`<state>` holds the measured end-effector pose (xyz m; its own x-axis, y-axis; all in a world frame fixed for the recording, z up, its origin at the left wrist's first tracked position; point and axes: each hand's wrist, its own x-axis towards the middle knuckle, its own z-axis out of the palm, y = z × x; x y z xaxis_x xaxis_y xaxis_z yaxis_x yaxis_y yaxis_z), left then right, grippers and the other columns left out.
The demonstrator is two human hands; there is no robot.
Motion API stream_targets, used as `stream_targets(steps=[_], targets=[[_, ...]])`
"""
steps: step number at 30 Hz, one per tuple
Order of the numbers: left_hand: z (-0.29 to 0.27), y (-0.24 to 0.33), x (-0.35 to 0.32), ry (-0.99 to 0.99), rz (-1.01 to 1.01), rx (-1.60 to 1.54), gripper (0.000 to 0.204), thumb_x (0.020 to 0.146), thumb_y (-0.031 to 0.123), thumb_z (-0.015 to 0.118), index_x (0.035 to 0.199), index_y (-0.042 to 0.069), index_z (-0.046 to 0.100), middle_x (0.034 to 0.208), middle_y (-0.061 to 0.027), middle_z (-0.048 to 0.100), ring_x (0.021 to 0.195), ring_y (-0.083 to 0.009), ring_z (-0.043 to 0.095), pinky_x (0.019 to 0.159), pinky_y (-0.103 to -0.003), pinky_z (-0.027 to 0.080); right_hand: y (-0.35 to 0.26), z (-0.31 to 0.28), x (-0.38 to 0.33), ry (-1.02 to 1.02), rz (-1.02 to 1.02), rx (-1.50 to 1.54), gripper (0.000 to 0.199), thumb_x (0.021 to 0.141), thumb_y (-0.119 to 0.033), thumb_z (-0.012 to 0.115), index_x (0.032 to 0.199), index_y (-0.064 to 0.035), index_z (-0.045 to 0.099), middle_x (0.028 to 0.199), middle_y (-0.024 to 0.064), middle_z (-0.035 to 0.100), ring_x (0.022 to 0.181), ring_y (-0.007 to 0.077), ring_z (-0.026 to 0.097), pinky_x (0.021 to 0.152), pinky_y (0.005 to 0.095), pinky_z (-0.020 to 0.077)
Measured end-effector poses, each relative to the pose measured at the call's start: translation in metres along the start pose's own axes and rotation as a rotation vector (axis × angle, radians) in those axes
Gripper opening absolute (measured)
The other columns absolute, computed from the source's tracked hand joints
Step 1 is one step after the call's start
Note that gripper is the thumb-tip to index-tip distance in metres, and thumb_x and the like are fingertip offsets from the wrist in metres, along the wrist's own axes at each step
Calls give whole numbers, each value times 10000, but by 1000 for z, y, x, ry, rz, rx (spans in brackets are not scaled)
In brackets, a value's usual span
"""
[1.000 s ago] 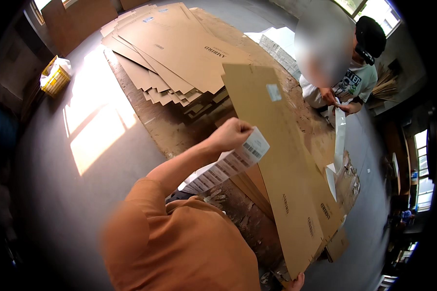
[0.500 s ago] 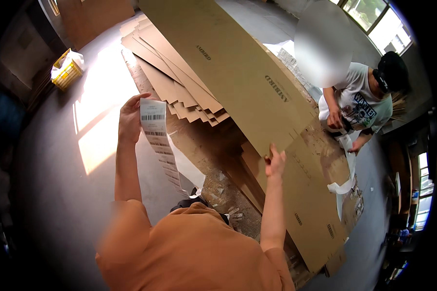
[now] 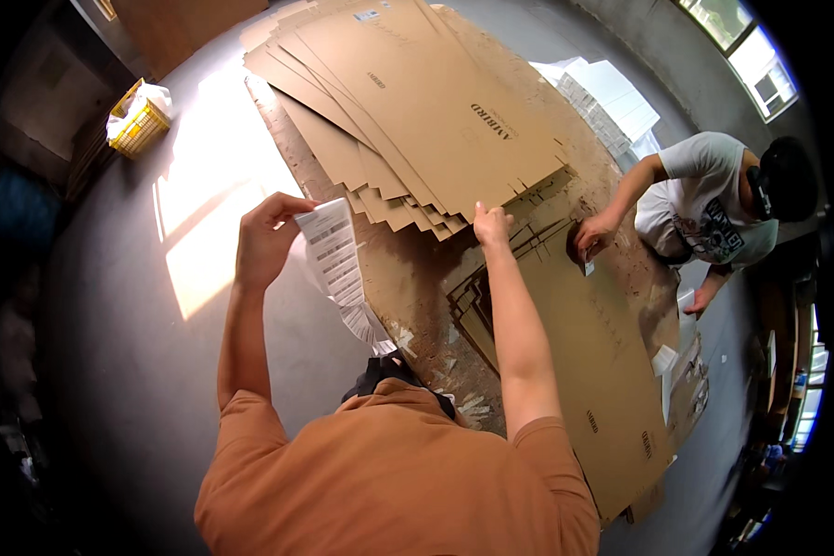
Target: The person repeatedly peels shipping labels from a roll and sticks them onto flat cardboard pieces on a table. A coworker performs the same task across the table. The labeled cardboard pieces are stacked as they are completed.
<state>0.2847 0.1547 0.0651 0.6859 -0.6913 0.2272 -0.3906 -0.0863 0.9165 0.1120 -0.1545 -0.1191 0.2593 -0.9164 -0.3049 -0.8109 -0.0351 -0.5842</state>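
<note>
Head view: left hand, near 10 o'clock from centre, has fingers pinched close, holding upper end of white label strip; strip runs down toward 5 o'clock. Right hand, at 2 o'clock: fingers curled at near edge of upper cardboard stack, which lies on desk at 12 o'clock; grip or touch only, cannot tell. Lower cardboard sheets at 4 o'clock.
</note>
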Motion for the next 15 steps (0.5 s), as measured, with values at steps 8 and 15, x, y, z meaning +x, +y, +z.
stream_targets(steps=[8,15], targets=[[130,22,33,-416,-13,-332,92,842,-34,546,884,10,616,783,-5,626,742,-55,569,669,-213,462,-11,-125,-139,-221,-581,917,522,937,-204,579,1342,63,388,953,78,639,854,103,591,793,244,461],[243,55,19,-771,35,-328,114,798,-10,631,912,-4,635,812,-16,636,790,-74,584,724,-231,486,52,-174,-186,69,-486,775,226,863,-99,657,1062,-1,616,856,53,631,758,107,583,674,241,467]])
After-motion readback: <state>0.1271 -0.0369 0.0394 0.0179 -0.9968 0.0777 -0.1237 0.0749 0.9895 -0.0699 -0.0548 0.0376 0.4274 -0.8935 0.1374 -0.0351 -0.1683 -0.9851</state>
